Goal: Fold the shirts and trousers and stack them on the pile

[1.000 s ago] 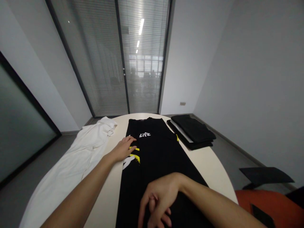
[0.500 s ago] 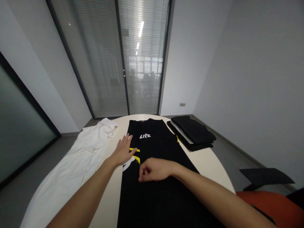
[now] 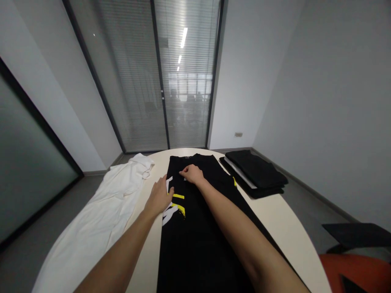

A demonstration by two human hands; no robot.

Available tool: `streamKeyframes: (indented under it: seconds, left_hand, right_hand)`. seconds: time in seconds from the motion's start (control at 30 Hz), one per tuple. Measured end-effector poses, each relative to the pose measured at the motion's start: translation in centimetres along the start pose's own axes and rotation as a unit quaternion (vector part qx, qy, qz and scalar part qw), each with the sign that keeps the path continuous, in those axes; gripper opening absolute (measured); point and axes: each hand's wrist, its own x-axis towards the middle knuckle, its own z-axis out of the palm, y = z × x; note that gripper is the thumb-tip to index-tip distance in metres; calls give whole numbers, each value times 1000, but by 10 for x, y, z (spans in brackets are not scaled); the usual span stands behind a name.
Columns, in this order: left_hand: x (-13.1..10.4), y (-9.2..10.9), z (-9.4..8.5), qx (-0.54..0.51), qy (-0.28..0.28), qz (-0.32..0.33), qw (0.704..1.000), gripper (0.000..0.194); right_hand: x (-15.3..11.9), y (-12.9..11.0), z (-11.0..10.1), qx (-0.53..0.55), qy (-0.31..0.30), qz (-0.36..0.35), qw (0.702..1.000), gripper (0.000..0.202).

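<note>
Black garment (image 3: 195, 244), table (image 3: 281, 221) either side; left hand (image 3: 159, 196) spread at edge, right hand (image 3: 192, 174) pinched.

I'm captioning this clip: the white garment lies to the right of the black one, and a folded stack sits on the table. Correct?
Not quite: the head view shows the white garment left of the black garment; the folded stack does sit on the table.

Behind the rounded table (image 3: 295, 240) stands a glass wall (image 3: 122, 81) with blinds (image 3: 189, 134), showing light strips (image 3: 183, 38). Right of the table are a pale wall (image 3: 336, 101) and an orange-seated chair (image 3: 357, 268); left of the table, grey floor (image 3: 27, 260).
</note>
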Motion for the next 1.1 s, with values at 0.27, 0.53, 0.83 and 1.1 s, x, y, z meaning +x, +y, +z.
streamKeyframes:
  seconds: [0.27,0.53,0.83,1.1]
  left_hand:
    - [0,5,-3,48,-19,14,999,57]
    - [0,3,1,104,-82,18,991,63]
    - [1,2,3,109,-90,20,990,63]
    - [2,4,2,124,-105,3,987,66]
  right_hand:
    - [10,-5,28,21,-2,22,1000,27]
    - [13,-1,23,61,29,-2,998,31]
    - [-3,-3,22,-39,31,-105,993,42]
    - [-17,-4,32,-128,52,-190,972,43]
